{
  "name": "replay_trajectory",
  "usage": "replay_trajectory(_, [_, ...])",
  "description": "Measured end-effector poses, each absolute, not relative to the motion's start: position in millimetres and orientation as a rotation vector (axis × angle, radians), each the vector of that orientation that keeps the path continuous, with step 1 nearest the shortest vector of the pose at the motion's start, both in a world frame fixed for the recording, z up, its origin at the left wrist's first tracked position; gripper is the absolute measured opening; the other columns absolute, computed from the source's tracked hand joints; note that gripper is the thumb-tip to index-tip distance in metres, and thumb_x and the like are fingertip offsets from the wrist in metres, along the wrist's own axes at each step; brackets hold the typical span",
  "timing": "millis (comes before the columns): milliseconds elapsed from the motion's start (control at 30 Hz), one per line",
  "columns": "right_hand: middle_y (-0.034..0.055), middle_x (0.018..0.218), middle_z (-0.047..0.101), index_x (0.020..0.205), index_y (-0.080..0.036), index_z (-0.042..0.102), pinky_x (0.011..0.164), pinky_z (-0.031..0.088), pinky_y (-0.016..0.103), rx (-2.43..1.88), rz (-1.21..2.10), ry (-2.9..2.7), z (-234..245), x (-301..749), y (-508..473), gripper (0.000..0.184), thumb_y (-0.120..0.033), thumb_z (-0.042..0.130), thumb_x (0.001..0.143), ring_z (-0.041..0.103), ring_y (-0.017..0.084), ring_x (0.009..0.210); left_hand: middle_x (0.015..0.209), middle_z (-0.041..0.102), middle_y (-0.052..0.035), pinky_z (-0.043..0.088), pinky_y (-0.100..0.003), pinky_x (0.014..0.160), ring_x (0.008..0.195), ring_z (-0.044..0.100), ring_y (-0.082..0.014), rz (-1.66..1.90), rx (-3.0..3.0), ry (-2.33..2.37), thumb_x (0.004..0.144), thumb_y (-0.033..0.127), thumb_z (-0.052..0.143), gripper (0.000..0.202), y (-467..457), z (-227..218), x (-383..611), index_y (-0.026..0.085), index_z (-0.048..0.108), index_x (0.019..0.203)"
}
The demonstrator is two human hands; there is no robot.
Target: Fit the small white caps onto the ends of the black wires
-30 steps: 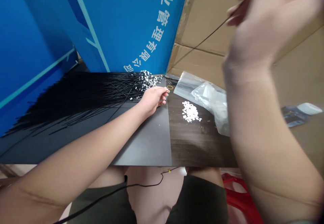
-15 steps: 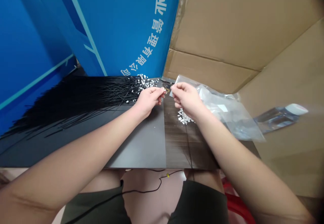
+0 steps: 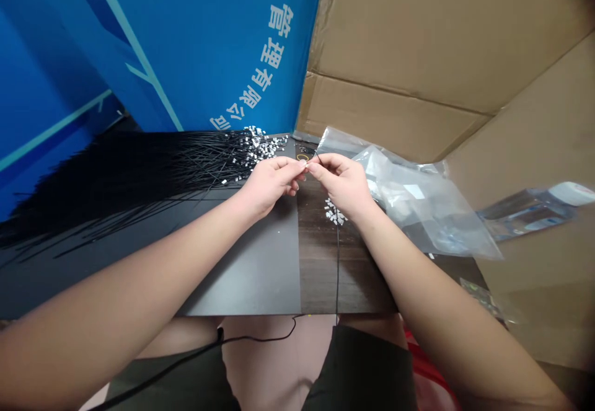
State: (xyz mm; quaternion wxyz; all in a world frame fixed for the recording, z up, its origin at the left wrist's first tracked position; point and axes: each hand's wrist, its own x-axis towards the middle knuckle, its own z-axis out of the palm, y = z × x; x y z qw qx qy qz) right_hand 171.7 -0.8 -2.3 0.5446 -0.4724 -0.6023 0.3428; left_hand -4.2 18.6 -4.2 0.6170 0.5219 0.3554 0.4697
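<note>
My left hand (image 3: 269,183) is closed in a pinch, with a tiny white plastic piece (image 3: 305,162) at its thumb and fingertips. Fingertips of my right hand (image 3: 343,181) meet it there, pinching a thin black wire (image 3: 337,262). That wire shows above the right fingers and hangs down past the table edge. Whether its end sits inside the white piece is too small to tell. Below the right hand lies a small pile of loose white pieces (image 3: 333,212). To the left spreads a large bundle of black wires (image 3: 116,172), white pieces (image 3: 263,144) on their ends.
Clear plastic bags (image 3: 413,194) lie at the right, beside a tilted bottle (image 3: 530,212). A yellow ring (image 3: 302,157) is behind the fingertips. Blue panels (image 3: 209,39) and cardboard (image 3: 395,33) wall in the back. A dark cable (image 3: 260,338) runs below the table edge.
My right fingertips have come left to meet the left ones at the white piece. The view has shifted slightly, and the hanging wire now runs straighter.
</note>
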Motion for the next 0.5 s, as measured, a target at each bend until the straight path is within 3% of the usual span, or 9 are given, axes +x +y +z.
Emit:
replay_trajectory(133, [-0.0001,0.078,0.072,0.087,-0.024,0.078,0.066,0.049,0.033,-1.11,0.745,-1.451,-4.7,174.0,-2.0,0.023,-0.047,0.081,0.084,0.057,0.015,0.069,0.081,0.068,-0.0037,0.046,-0.023,0.059,0.063,0.055,-0.0081,1.068,1.177,0.818,0.078,0.044,0.089,0.033,21.3,-2.6,-7.1,0.015,0.073,0.079])
replay_trajectory(300, [0.0014,0.084,0.077,0.088,-0.025,0.079,0.073,0.052,0.036,-1.082,0.694,-1.475,-5.7,174.0,-4.3,0.016,-0.041,0.08,0.086,0.062,0.017,0.074,0.073,0.062,-0.0014,0.044,-0.023,0.058,0.061,0.054,-0.008,0.986,1.184,0.805,0.075,0.048,0.092,0.038,20.9,-1.2,-8.3,0.016,0.071,0.074])
replay_trajectory(500, [0.002,0.088,0.079,0.089,-0.025,0.08,0.08,0.056,0.038,-1.101,0.698,-1.486,-7.8,173.8,-4.4,0.017,-0.042,0.082,0.085,0.068,0.019,0.08,0.071,0.062,-0.0008,0.044,-0.024,0.058,0.061,0.053,-0.0085,1.011,1.177,0.802,0.073,0.039,0.091,0.031,21.2,-2.1,-7.3,0.016,0.07,0.073])
